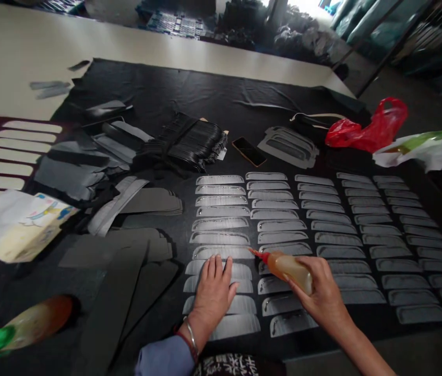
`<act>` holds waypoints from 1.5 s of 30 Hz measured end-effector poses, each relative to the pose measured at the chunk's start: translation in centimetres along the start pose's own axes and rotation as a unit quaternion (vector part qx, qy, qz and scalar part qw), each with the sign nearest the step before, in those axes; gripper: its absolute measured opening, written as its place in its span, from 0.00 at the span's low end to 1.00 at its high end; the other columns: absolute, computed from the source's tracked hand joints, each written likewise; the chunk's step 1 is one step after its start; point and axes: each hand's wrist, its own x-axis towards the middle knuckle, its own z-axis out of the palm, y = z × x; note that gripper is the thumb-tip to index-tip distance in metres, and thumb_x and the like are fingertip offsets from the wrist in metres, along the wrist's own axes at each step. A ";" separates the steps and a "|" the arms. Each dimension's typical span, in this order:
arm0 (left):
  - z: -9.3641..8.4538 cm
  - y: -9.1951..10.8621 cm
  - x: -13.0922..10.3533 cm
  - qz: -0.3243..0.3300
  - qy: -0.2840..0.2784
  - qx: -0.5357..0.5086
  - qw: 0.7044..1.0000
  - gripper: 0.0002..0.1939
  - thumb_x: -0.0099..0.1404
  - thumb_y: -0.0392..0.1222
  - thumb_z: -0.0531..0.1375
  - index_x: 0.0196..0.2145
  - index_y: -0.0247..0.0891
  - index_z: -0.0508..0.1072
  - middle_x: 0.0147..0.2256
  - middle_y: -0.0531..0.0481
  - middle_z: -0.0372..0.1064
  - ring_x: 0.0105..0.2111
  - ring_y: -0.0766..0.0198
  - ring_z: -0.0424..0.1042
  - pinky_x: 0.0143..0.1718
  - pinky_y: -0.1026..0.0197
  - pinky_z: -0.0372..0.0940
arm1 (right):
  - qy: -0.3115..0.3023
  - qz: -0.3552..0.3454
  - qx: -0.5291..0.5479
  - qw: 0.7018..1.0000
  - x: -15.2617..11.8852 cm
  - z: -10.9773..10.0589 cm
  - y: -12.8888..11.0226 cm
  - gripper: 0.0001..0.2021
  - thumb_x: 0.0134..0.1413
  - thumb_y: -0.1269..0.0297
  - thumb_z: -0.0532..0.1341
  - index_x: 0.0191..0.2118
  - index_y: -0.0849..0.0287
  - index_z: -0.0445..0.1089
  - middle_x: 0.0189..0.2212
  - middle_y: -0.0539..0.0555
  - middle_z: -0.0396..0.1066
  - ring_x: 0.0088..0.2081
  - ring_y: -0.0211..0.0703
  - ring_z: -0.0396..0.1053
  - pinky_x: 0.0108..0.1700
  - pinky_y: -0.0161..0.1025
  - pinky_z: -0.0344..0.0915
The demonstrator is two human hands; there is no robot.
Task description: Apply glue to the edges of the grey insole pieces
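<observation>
My left hand lies flat with its fingers spread on grey curved strips in the leftmost column. Wrapped round a squeeze bottle of amber liquid, my right hand tilts its red nozzle down and to the left. The nozzle tip is at the right end of a grey strip, just beyond my left fingertips. Several columns of such strips are laid out on the black-covered table. Many have a thin glossy line along the upper edge; the strips under my left hand are partly hidden.
A second bottle with a green nozzle lies at the lower left, near a tissue pack and stacked grey pieces. Beyond the strips are a black bundle, a phone and a red plastic bag.
</observation>
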 end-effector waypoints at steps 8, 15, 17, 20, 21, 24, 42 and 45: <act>0.1 0.0 0.0 -0.001 0.008 0.002 1.000 0.29 0.59 0.50 0.59 0.55 0.35 0.63 0.51 0.34 0.63 0.52 0.46 0.62 0.51 0.45 0.60 | 0.004 0.006 -0.008 1.000 -1.6 -0.5 0.3 0.14 0.55 0.60 0.58 0.46 0.55 0.58 0.37 0.56 0.62 0.38 0.47 0.64 0.38 0.45 0.66; 0.1 0.0 -0.1 -0.006 0.003 0.000 1.000 0.27 0.61 0.49 0.58 0.55 0.36 0.62 0.51 0.36 0.63 0.52 0.46 0.61 0.51 0.44 0.60 | 0.013 0.004 0.005 1.000 -0.5 0.3 -0.3 0.15 0.54 0.61 0.58 0.47 0.55 0.58 0.37 0.57 0.62 0.39 0.49 0.64 0.39 0.46 0.66; 0.1 0.0 -0.1 -0.006 -0.001 -0.001 1.000 0.27 0.61 0.50 0.57 0.55 0.36 0.62 0.51 0.35 0.63 0.52 0.46 0.62 0.52 0.44 0.59 | 0.006 0.000 0.017 1.000 0.1 0.8 -0.7 0.14 0.54 0.62 0.58 0.47 0.54 0.58 0.37 0.57 0.62 0.39 0.49 0.64 0.39 0.47 0.66; 0.0 0.1 -0.1 -0.007 -0.005 0.000 1.000 0.28 0.61 0.50 0.57 0.56 0.35 0.61 0.52 0.34 0.63 0.53 0.46 0.61 0.52 0.45 0.59 | -0.009 -0.011 0.035 0.999 1.1 1.5 -1.6 0.14 0.54 0.63 0.59 0.46 0.54 0.59 0.37 0.57 0.62 0.39 0.49 0.64 0.39 0.47 0.67; 0.0 0.1 -0.1 -0.009 -0.006 -0.001 1.000 0.28 0.61 0.50 0.57 0.56 0.35 0.61 0.52 0.34 0.62 0.53 0.46 0.61 0.52 0.45 0.58 | -0.014 -0.017 0.042 0.999 1.4 1.8 -1.9 0.14 0.54 0.63 0.59 0.46 0.54 0.59 0.37 0.57 0.62 0.39 0.48 0.64 0.39 0.47 0.67; 0.2 0.2 -0.2 -0.015 -0.011 -0.006 1.000 0.30 0.61 0.52 0.57 0.57 0.35 0.59 0.53 0.34 0.61 0.54 0.46 0.60 0.53 0.45 0.57 | -0.026 -0.040 0.058 0.997 2.4 2.4 -2.6 0.15 0.54 0.64 0.59 0.47 0.54 0.58 0.38 0.57 0.63 0.39 0.48 0.64 0.39 0.46 0.66; 0.5 0.1 -0.1 -0.020 -0.007 -0.030 0.999 0.31 0.59 0.56 0.57 0.54 0.34 0.63 0.50 0.37 0.64 0.54 0.49 0.59 0.55 0.47 0.55 | -0.053 0.000 0.190 0.980 5.5 6.2 -6.7 0.14 0.52 0.59 0.60 0.43 0.55 0.60 0.36 0.54 0.64 0.38 0.46 0.65 0.39 0.44 0.67; 0.4 0.1 -0.1 -0.018 -0.002 -0.019 1.000 0.32 0.60 0.57 0.56 0.56 0.35 0.61 0.52 0.36 0.63 0.54 0.49 0.59 0.55 0.47 0.55 | -0.028 0.155 0.282 0.946 5.5 6.0 -6.6 0.19 0.48 0.52 0.62 0.42 0.55 0.60 0.35 0.52 0.65 0.33 0.42 0.66 0.32 0.39 0.68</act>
